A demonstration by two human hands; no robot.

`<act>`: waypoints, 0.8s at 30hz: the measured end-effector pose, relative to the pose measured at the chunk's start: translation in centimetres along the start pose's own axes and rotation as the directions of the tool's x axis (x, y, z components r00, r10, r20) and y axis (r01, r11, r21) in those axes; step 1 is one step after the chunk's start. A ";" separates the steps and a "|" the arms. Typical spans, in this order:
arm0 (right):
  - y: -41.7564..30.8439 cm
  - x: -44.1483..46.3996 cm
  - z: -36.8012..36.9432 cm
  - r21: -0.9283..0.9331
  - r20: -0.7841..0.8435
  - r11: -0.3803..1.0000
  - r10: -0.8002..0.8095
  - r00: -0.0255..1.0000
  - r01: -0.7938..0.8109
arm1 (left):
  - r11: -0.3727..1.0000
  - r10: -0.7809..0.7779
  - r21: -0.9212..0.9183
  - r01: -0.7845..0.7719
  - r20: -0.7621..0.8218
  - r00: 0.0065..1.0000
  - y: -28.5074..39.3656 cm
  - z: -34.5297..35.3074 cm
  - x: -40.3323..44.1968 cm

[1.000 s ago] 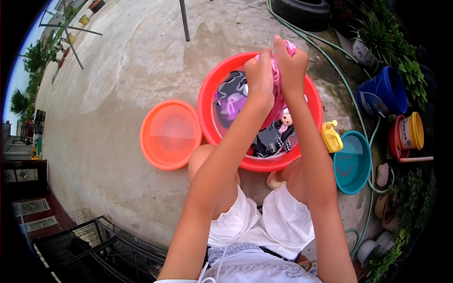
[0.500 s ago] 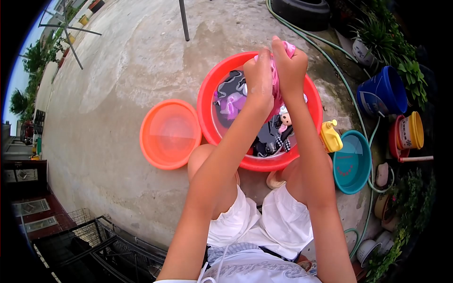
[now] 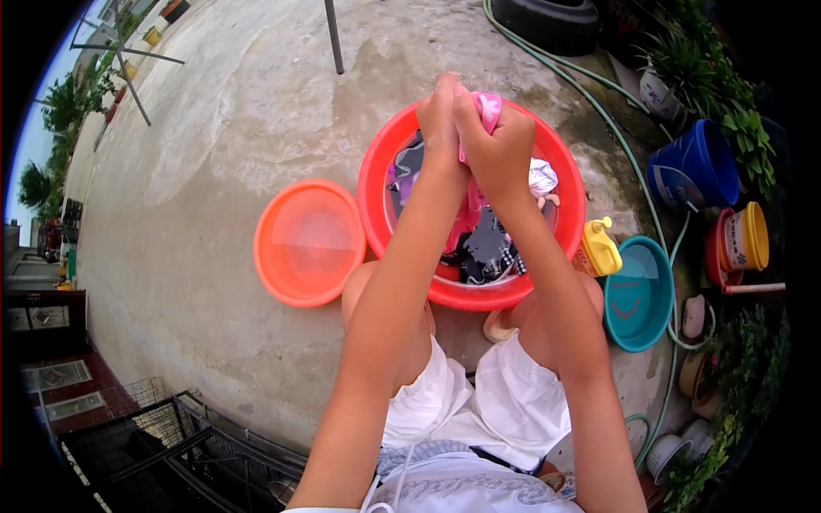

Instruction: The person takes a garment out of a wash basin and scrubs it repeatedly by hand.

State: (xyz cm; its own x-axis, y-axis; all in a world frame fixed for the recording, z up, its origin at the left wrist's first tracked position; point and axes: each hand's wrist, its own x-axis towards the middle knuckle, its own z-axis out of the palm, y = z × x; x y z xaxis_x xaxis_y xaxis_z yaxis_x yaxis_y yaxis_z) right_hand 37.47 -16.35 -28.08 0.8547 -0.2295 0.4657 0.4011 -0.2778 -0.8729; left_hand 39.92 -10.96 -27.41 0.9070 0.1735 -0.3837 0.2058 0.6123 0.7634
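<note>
A wet-looking pink garment [image 3: 469, 221] is bunched between my two hands above a red basin [image 3: 371, 201], with its lower part hanging down into the basin. My left hand [image 3: 440, 124] is closed on it, pressed against my right hand [image 3: 505, 152], which also grips the cloth. A fold of pink shows over the right hand's fingers. Inside the basin, dark clothes [image 3: 489, 244] lie in water, with a white cloth [image 3: 542, 176] at the right side. My forearms cover part of the basin, and the garment's exact kind is hidden by the bunching.
An orange basin [image 3: 295, 248] stands left of the red one. To the right are a yellow bottle [image 3: 604, 250], a teal basin [image 3: 637, 299], a green hose [image 3: 629, 150] and a blue bucket [image 3: 694, 167]. A black metal frame [image 3: 197, 453] is at lower left.
Both hands have shifted left and slightly down with the pink garment, and come closer together. The white cloth at the basin's right now shows more; the purple cloth at left is mostly covered.
</note>
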 end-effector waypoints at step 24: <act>-0.6 -0.3 -0.3 -0.018 0.018 1.000 0.011 1.000 -0.010 | 0.999 0.042 0.005 -0.042 0.057 0.997 -0.3 -0.4 0.6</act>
State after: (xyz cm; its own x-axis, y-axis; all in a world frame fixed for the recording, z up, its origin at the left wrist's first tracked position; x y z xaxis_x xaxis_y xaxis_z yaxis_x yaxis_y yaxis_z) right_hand 36.92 -16.38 -27.69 0.8647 -0.2155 0.4538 0.3862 -0.2925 -0.8748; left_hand 40.28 -10.69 -28.07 0.9344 0.1545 -0.3208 0.1690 0.6006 0.7815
